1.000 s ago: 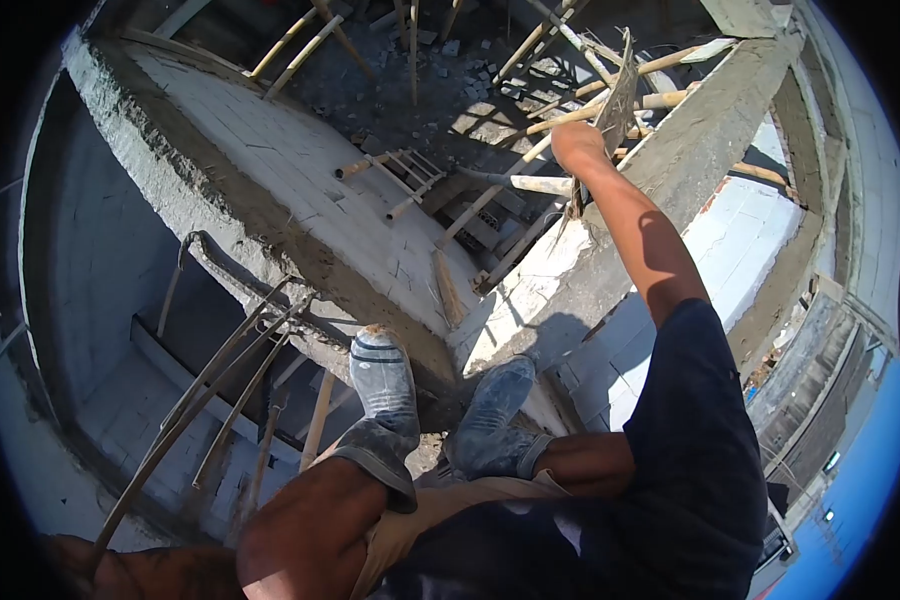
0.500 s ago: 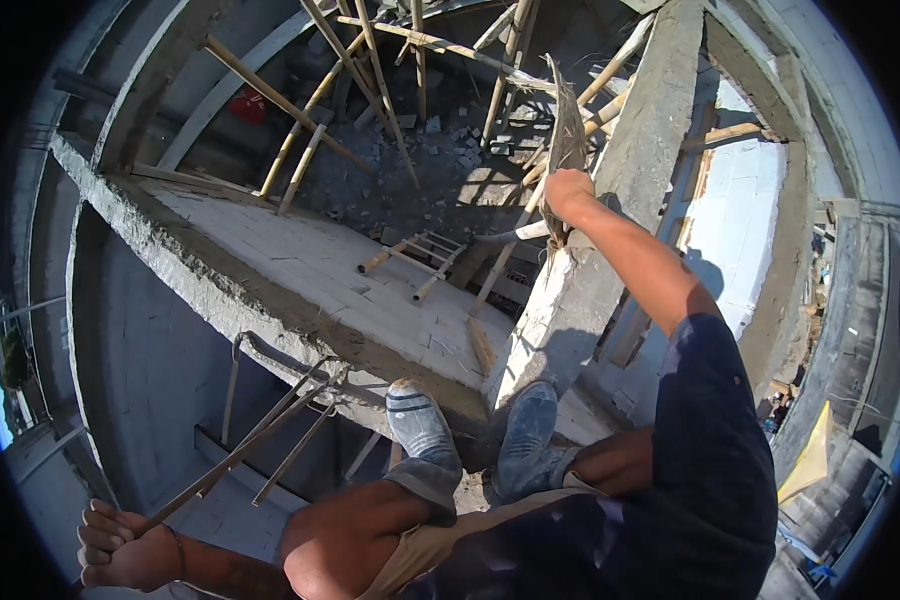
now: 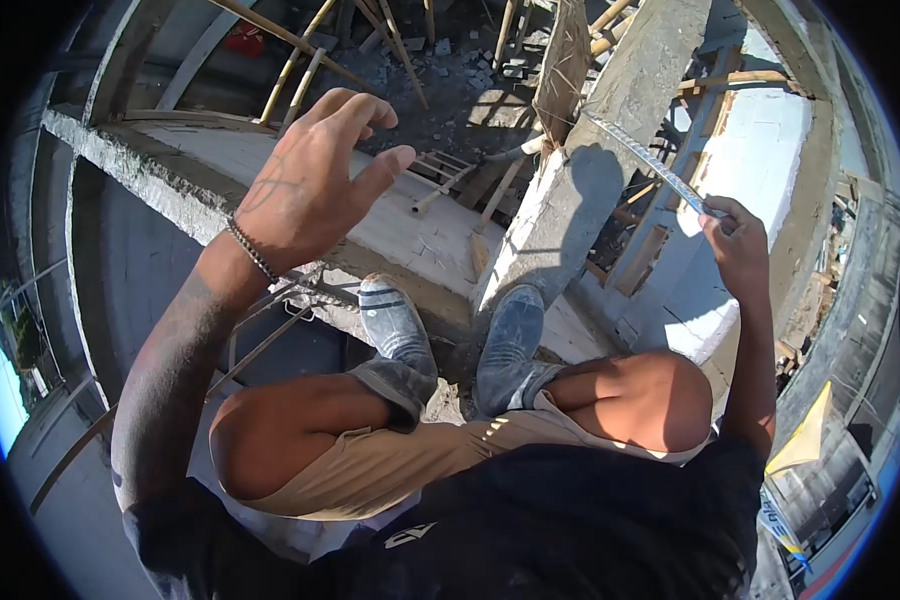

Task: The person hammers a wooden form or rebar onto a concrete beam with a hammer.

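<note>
My right hand (image 3: 736, 245) is closed around the near end of a long, narrow, light-grey bar (image 3: 650, 165). The bar slants up and left, its far end overlapping the concrete beam (image 3: 630, 110) beside a splintered wooden board (image 3: 562, 85). In mid-air at left, my left hand (image 3: 315, 175) is empty, thumb and fingers apart, with a bracelet at the wrist. Below it, bent steel rods (image 3: 270, 335) stick out of the concrete edge. My two grey boots (image 3: 395, 320) stand where the concrete beams meet.
Deep openings lie on both sides of the beams. Bamboo poles (image 3: 305, 85) and rubble (image 3: 450, 75) show below at the back. A ladder-like frame (image 3: 440, 180) leans in the gap. At right are a white block wall (image 3: 755, 170) and a yellow cloth (image 3: 805, 440).
My left hand has let go of a steel rod and risen to the right. My right hand has left the splintered board, drawn back right, and now holds the grey bar.
</note>
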A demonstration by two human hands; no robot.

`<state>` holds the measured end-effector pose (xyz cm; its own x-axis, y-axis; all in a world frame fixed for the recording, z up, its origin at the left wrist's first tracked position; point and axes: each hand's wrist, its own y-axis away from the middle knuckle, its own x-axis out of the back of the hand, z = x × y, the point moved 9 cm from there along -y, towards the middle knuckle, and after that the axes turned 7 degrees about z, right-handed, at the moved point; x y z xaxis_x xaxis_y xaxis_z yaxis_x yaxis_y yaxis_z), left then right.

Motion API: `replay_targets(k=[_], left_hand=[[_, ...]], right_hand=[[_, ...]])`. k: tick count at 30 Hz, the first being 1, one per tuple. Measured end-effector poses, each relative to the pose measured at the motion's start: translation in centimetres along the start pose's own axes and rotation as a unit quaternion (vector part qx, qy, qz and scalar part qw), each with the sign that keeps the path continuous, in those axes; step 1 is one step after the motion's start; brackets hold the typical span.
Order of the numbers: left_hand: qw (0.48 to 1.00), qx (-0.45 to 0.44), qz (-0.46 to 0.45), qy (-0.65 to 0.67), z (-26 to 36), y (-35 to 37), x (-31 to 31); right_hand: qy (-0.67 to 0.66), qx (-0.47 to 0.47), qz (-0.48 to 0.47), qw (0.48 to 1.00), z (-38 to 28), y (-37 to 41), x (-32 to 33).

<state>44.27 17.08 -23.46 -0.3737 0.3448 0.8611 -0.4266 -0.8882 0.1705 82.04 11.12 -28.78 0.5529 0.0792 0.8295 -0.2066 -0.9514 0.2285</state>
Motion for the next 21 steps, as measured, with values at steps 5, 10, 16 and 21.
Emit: replay_targets(k=[5,10,16,21], left_hand=[[0.928,-0.354,0.091,0.073,12.7,-5.2,-11.8],[0.907,-0.355,0.011,0.227,20.7,-5.1,-18.3],[0.867,0.009,0.009,0.498,12.7,-8.6,-20.5],[0.812,0.069,0.055,0.577,7.8,-9.2,-21.1]], right_hand=[[-0.034,0.08,0.016,0.996,-4.2,4.2,-0.4],[-0.125,-0.044,-0.012,0.991,-4.0,7.4,1.2],[-0.155,-0.34,0.451,0.81,16.8,29.8,2.6],[-0.14,-0.754,0.178,0.617,26.1,52.6,-21.7]])
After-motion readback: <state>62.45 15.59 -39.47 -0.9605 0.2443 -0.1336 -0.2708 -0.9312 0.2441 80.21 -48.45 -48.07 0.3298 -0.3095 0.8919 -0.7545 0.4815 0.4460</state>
